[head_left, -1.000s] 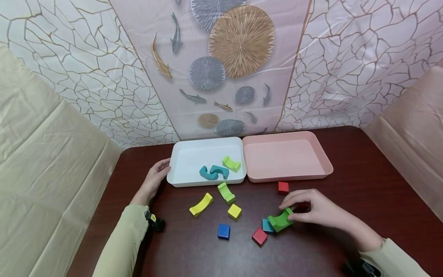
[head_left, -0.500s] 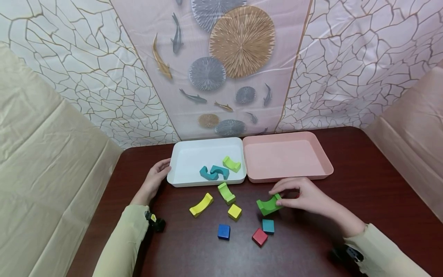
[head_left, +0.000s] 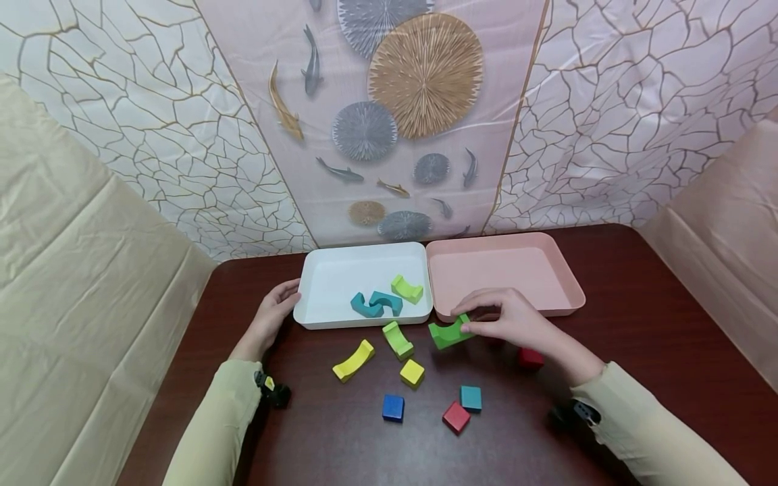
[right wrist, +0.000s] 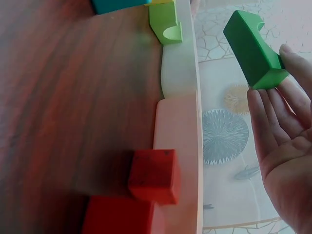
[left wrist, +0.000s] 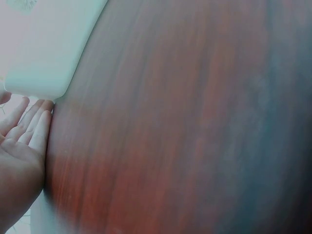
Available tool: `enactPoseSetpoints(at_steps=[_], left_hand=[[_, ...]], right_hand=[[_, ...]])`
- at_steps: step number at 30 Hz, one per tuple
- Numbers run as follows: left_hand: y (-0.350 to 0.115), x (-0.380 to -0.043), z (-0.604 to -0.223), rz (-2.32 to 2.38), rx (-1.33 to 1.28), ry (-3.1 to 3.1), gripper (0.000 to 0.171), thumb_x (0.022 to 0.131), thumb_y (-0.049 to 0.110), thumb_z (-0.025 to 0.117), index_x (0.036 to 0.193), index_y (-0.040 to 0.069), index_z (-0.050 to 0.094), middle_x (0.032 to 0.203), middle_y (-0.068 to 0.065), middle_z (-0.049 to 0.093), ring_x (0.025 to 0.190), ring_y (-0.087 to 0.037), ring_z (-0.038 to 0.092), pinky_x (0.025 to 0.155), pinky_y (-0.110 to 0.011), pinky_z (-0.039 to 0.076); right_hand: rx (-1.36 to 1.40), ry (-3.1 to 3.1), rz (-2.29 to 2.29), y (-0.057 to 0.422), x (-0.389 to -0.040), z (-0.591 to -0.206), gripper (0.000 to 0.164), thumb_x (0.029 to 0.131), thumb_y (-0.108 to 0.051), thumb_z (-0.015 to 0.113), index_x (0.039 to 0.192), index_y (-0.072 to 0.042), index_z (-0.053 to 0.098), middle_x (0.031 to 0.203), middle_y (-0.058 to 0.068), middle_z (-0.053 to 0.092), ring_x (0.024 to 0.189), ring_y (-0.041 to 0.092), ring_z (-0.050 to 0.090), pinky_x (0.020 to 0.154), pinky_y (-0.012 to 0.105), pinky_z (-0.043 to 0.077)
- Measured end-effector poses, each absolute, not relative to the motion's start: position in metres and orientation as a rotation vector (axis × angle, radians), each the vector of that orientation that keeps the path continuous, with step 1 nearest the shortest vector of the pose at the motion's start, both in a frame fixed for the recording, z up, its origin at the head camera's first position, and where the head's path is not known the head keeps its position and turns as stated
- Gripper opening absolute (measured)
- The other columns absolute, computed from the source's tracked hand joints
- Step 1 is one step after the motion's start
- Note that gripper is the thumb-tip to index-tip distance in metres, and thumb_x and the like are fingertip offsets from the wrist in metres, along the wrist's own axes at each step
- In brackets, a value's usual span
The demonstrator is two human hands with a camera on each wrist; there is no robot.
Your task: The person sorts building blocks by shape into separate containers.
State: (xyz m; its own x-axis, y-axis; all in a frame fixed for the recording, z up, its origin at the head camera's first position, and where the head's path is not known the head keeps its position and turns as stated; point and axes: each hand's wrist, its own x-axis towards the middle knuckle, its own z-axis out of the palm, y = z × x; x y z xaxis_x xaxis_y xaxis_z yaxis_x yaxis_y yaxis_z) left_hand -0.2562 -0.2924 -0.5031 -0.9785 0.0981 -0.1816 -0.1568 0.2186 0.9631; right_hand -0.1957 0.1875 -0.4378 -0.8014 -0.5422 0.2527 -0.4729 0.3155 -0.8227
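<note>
My right hand (head_left: 507,320) pinches a green arch block (head_left: 448,333) by its right end, between thumb and fingers. The block hangs in the air before the near edge of the pink tray (head_left: 562,277). In the right wrist view the same green arch block (right wrist: 256,51) points away from the fingertips. My left hand (head_left: 271,318) touches the left end of the white tray (head_left: 322,283); its fingers look straight in the left wrist view. Inside that tray lie two teal arch blocks (head_left: 386,301) and a lime arch block (head_left: 406,289).
On the dark table are another lime arch block (head_left: 398,339), a yellow arch block (head_left: 354,360), and yellow (head_left: 412,372), blue (head_left: 393,408), teal (head_left: 471,398) and red (head_left: 456,417) cubes. Another red cube (head_left: 531,358) sits beneath my right forearm; the right wrist view shows two red blocks (right wrist: 155,175).
My right hand has carried the green arch block up and left, from beside the teal cube toward the trays. The left hand and the trays have stayed put.
</note>
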Motion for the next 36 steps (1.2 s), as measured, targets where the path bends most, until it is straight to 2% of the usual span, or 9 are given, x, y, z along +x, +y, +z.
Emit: enactPoseSetpoints(at_steps=[5, 11, 18, 22, 25, 30, 36], left_hand=[[-0.293, -0.256, -0.503, 1.846, -0.058, 2.286, 0.056, 0.115, 0.018, 0.046, 0.166, 0.000, 0.028, 0.170, -0.024, 0.035, 0.154, -0.035, 0.038, 0.093, -0.005, 0.045], [-0.293, -0.255, -0.504, 1.841, -0.063, 2.289, 0.056, 0.116, 0.019, 0.045, 0.166, 0.000, 0.029, 0.169, -0.024, 0.035, 0.153, -0.034, 0.039, 0.093, -0.006, 0.045], [-0.293, -0.254, -0.504, 1.837, -0.065, 2.289, 0.057, 0.116, 0.019, 0.046, 0.166, 0.001, 0.028, 0.170, -0.023, 0.034, 0.154, -0.034, 0.038, 0.093, -0.006, 0.045], [-0.293, -0.254, -0.504, 1.842, -0.060, 2.283, 0.057, 0.116, 0.019, 0.046, 0.166, 0.000, 0.028, 0.170, -0.024, 0.035, 0.154, -0.035, 0.039, 0.093, -0.006, 0.045], [-0.293, -0.254, -0.504, 1.839, -0.063, 2.282, 0.057, 0.116, 0.020, 0.046, 0.166, 0.001, 0.028, 0.170, -0.023, 0.035, 0.154, -0.035, 0.039, 0.093, -0.006, 0.045], [-0.292, -0.255, -0.503, 1.837, -0.072, 2.280, 0.057, 0.116, 0.021, 0.046, 0.166, 0.002, 0.028, 0.170, -0.023, 0.035, 0.154, -0.034, 0.039, 0.093, -0.006, 0.045], [-0.292, -0.256, -0.503, 1.839, -0.067, 2.284, 0.057, 0.115, 0.020, 0.046, 0.166, 0.001, 0.028, 0.170, -0.023, 0.035, 0.154, -0.034, 0.039, 0.093, -0.006, 0.045]], right_hand=[[-0.899, 2.487, -1.541, 0.175, -0.207, -0.435, 0.023, 0.090, -0.006, 0.085, 0.112, -0.006, 0.082, 0.113, 0.008, 0.081, 0.106, 0.000, 0.070, 0.090, 0.031, 0.064], [-0.870, 2.527, -1.524, 0.161, -0.222, -0.432, 0.022, 0.090, -0.011, 0.087, 0.111, -0.012, 0.084, 0.113, 0.005, 0.081, 0.108, 0.004, 0.069, 0.090, 0.030, 0.062], [-0.890, 2.550, -1.539, 0.147, -0.237, -0.431, 0.023, 0.089, -0.010, 0.087, 0.112, -0.006, 0.083, 0.113, 0.010, 0.081, 0.103, 0.006, 0.071, 0.089, 0.033, 0.063], [-0.890, 2.556, -1.559, 0.138, -0.244, -0.430, 0.024, 0.089, -0.009, 0.087, 0.112, -0.007, 0.084, 0.112, 0.011, 0.080, 0.098, 0.007, 0.071, 0.089, 0.032, 0.063], [-0.892, 2.553, -1.570, 0.130, -0.249, -0.429, 0.025, 0.089, -0.010, 0.087, 0.113, -0.006, 0.083, 0.112, 0.011, 0.080, 0.098, 0.013, 0.073, 0.090, 0.037, 0.063], [-0.852, 2.512, -1.604, 0.120, -0.256, -0.430, 0.027, 0.090, -0.007, 0.086, 0.116, -0.002, 0.081, 0.117, 0.017, 0.079, 0.107, 0.033, 0.076, 0.094, 0.043, 0.063], [-0.773, 2.502, -1.610, 0.110, -0.264, -0.435, 0.027, 0.092, -0.010, 0.085, 0.118, -0.003, 0.081, 0.118, 0.018, 0.079, 0.106, 0.034, 0.077, 0.094, 0.043, 0.063]])
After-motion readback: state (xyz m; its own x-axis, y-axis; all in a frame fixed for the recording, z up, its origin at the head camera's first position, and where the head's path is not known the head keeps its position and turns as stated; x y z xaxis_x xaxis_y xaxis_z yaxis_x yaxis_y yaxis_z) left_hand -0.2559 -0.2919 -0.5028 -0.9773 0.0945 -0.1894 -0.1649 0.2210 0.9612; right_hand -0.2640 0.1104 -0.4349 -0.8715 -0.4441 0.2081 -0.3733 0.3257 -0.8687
